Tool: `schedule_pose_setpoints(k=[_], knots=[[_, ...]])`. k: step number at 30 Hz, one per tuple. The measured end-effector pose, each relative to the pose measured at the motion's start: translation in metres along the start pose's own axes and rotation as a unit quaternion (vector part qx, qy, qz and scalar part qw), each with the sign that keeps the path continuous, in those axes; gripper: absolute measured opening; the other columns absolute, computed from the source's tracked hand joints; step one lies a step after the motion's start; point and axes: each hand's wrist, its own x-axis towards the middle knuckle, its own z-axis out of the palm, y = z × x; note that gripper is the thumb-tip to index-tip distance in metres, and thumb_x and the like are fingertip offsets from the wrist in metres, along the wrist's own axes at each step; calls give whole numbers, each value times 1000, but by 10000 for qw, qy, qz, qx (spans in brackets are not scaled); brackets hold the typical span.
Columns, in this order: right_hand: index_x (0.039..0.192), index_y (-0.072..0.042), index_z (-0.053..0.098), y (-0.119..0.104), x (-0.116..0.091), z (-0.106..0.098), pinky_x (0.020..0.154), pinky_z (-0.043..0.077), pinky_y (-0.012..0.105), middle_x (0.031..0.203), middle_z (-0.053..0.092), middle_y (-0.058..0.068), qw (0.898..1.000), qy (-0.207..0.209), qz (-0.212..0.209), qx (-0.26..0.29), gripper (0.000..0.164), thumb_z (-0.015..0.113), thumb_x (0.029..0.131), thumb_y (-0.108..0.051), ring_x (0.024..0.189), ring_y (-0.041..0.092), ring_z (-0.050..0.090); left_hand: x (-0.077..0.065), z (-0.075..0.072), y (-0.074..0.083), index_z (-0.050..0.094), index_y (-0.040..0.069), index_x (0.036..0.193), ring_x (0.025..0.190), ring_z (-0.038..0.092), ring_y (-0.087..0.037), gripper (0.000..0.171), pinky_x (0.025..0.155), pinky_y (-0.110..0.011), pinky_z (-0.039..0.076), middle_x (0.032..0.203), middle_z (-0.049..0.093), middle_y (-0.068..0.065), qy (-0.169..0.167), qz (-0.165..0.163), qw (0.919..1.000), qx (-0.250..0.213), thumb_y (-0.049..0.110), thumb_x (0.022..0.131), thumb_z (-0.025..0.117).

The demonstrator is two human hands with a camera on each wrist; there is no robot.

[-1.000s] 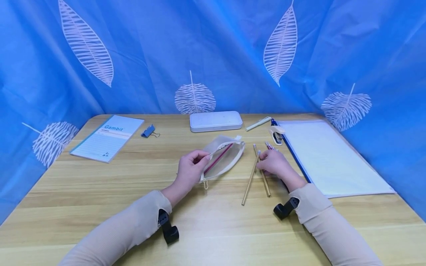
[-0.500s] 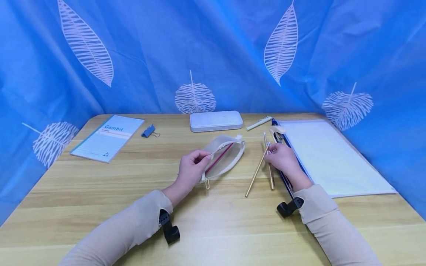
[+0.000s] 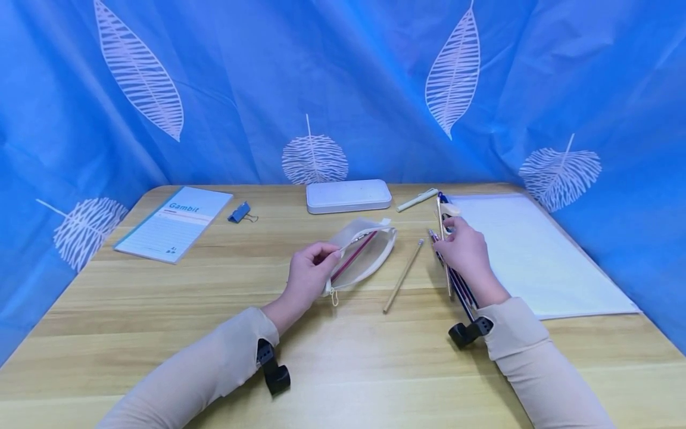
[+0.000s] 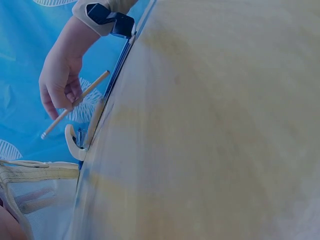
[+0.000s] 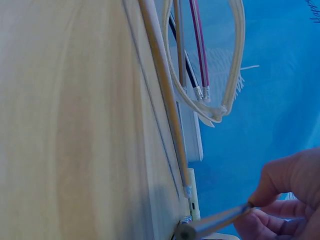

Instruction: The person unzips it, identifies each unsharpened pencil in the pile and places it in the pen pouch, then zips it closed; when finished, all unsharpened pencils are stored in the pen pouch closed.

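My left hand [image 3: 311,271] pinches the near edge of a cream mesh pencil pouch [image 3: 366,271], whose zipped mouth gapes. Inside lies a pink pencil [image 3: 354,257]; the right wrist view also shows a dark pencil [image 5: 190,70] and a gold one [image 5: 179,45] in it. Between the thumb and fingers of my right hand [image 3: 465,247] is a gold pencil [image 4: 75,106], raised off the table. Another gold pencil [image 3: 403,277] lies on the table between the pouch and that hand. Several dark pencils [image 3: 460,286] lie under my right hand, partly hidden.
A white sheet-like folder [image 3: 536,256] with a blue edge covers the right side, a cream stapler [image 3: 451,210] at its corner. Behind are a light green pen [image 3: 417,199] and a white case [image 3: 348,195]. A blue binder clip [image 3: 239,212] and notebook [image 3: 174,223] lie left.
My right hand has shifted right and lifted one gold pencil away from the other, which was crossed with it and now lies alone. My left hand and the pouch stay nearly still.
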Motion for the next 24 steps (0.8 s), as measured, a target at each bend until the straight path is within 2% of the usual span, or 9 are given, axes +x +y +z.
schedule_pose_setpoints(k=[5, 7, 8, 10, 15, 17, 18, 20, 24], knots=[[126, 1, 47, -3, -2, 0, 62, 49, 29, 90, 63, 16, 9944, -61, 388, 983, 50, 57, 78, -8, 68, 20, 61, 0, 1, -1, 70, 0, 87, 65, 51, -9, 9, 56, -17, 43, 76, 64, -6, 28, 41, 10000, -48, 2, 81, 65], [126, 3, 46, -7, -3, 3, 59, 50, 24, 85, 61, 11, 9836, -172, 528, 1714, 49, 55, 78, -4, 62, 12, 59, 0, 1, 0, 70, 0, 87, 64, 51, -8, 9, 56, -16, 43, 76, 64, -6, 36, 55, 10000, -62, 2, 81, 65], [127, 4, 44, -10, -4, 4, 59, 51, 23, 84, 60, 8, 9739, -257, 613, 2169, 49, 53, 79, -2, 61, 10, 59, 0, 2, 0, 70, -1, 87, 64, 51, -8, 9, 56, -16, 43, 76, 64, -6, 37, 65, 10000, -66, 2, 80, 65], [127, 5, 42, -15, -6, 9, 60, 52, 20, 81, 57, 2, 9428, -422, 806, 3206, 48, 51, 80, 2, 62, 6, 57, -1, 2, 1, 69, -2, 88, 64, 51, -7, 9, 56, -16, 43, 76, 64, -6, 24, 92, 9999, -74, 2, 80, 65], [111, -1, 44, -31, -11, 24, 66, 53, 20, 79, 54, -1, 8245, -683, 1328, 5458, 29, 46, 84, 8, 69, 8, 57, -2, 4, 1, 69, -3, 88, 64, 51, -6, 9, 56, -16, 43, 76, 64, -6, -17, 154, 9998, -113, 2, 80, 65], [100, -4, 44, -39, -13, 31, 69, 53, 21, 79, 53, 1, 7889, -641, 1482, 5929, 21, 45, 85, 9, 71, 10, 56, -2, 4, 1, 69, -3, 88, 64, 51, -6, 10, 56, -16, 43, 76, 64, -7, -30, 172, 9997, -147, 2, 80, 65], [97, -6, 44, -42, -14, 35, 70, 53, 22, 80, 53, 2, 7762, -618, 1548, 6080, 18, 45, 85, 9, 71, 11, 55, -2, 4, 1, 69, -3, 88, 64, 51, -6, 10, 56, -16, 43, 76, 64, -7, -33, 175, 9997, -158, 2, 80, 65], [95, -5, 45, -49, -16, 44, 72, 53, 22, 82, 53, 3, 7608, -565, 1625, 6257, 16, 45, 86, 8, 72, 12, 55, -3, 5, 2, 69, -4, 88, 64, 51, -7, 10, 56, -16, 43, 75, 64, -8, -42, 178, 9997, -162, 2, 80, 66], [104, 1, 44, -63, -20, 60, 71, 53, 22, 85, 56, 5, 7504, -508, 1709, 6365, 20, 45, 86, 9, 70, 11, 56, -4, 7, 3, 69, -2, 87, 64, 51, -7, 9, 56, -17, 43, 73, 63, -5, -36, 107, 9998, -159, 2, 80, 66]])
